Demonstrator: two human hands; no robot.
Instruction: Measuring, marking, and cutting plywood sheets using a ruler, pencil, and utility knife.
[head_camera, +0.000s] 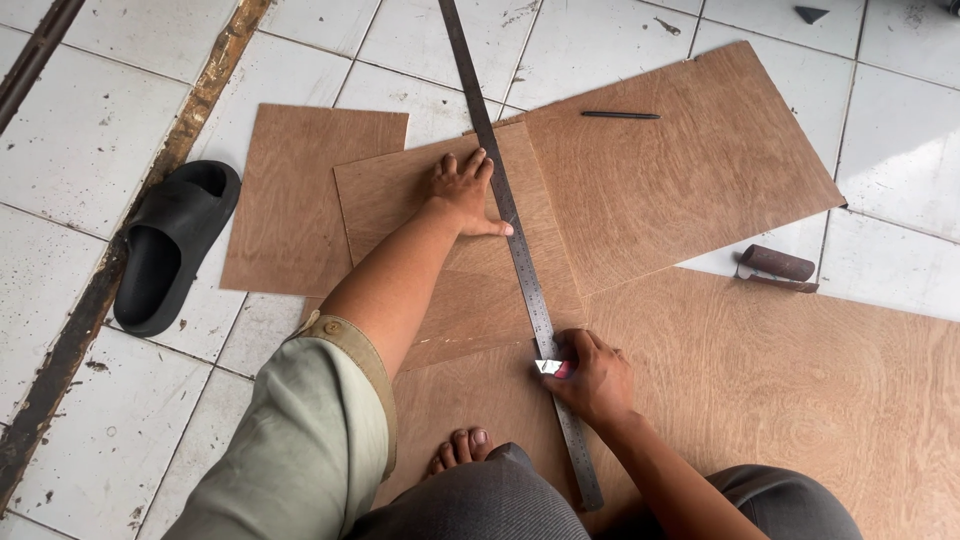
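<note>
Plywood sheet brown, thin; left hand flat, pinning steel ruler; right hand gripping cutter

floor: white square tiles, scuffed, dirty grout
strip: rusty brown channel running diagonally at left
light: even daylight

The left hand presses flat on a long steel ruler laid across a plywood sheet. The right hand grips a utility knife against the ruler's edge — blade on the wood. A black slipper lies on the white tiles.
</note>
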